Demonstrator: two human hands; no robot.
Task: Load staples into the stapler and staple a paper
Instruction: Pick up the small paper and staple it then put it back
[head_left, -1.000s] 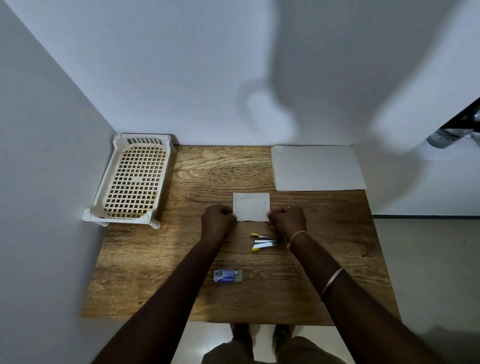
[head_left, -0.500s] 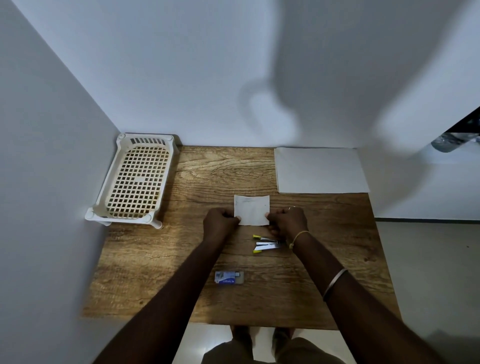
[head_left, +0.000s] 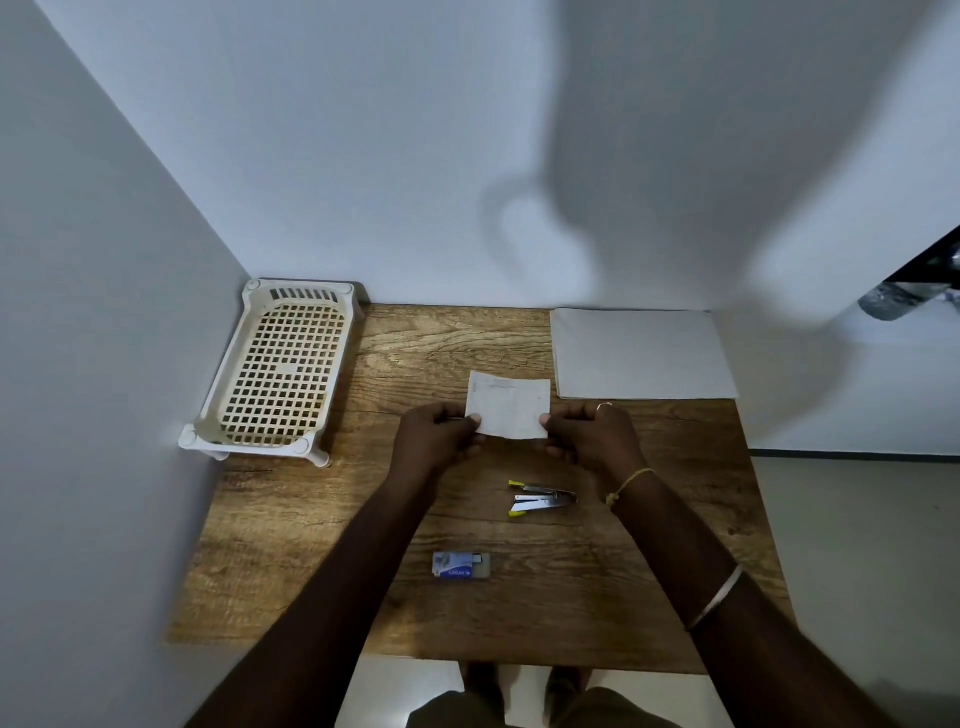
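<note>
- Head view, centre of the frame: a small white, slightly creased square of paper (head_left: 508, 408) is held up by its two lower corners over a wooden table with a brown grain top (head_left: 322, 545).
- The left hand (head_left: 435, 441) has its fingers curled closed, pinching the paper's lower left corner; the right hand (head_left: 592, 436), with a ring and a yellow thread at the wrist, pinches the lower right corner the same way.
- Just below the hands, right of centre, a small metal stapler with yellow tips (head_left: 540, 499) lies on its side on the table, apparently swung open, untouched.
- Lower centre, a small blue and grey staple box (head_left: 461, 565) lies flat, near the stapler but apart from it.
- Upper right of the table, a stack of large white sheets (head_left: 644, 358) lies flat; upper left, a cream plastic lattice tray (head_left: 280, 374) stands against the wall.
- In my judgement the paper is being readied while the stapler waits; whether staples are loaded cannot be told.
- The next move likely calls for freeing one hand to take the stapler, or the box if loading remains.
</note>
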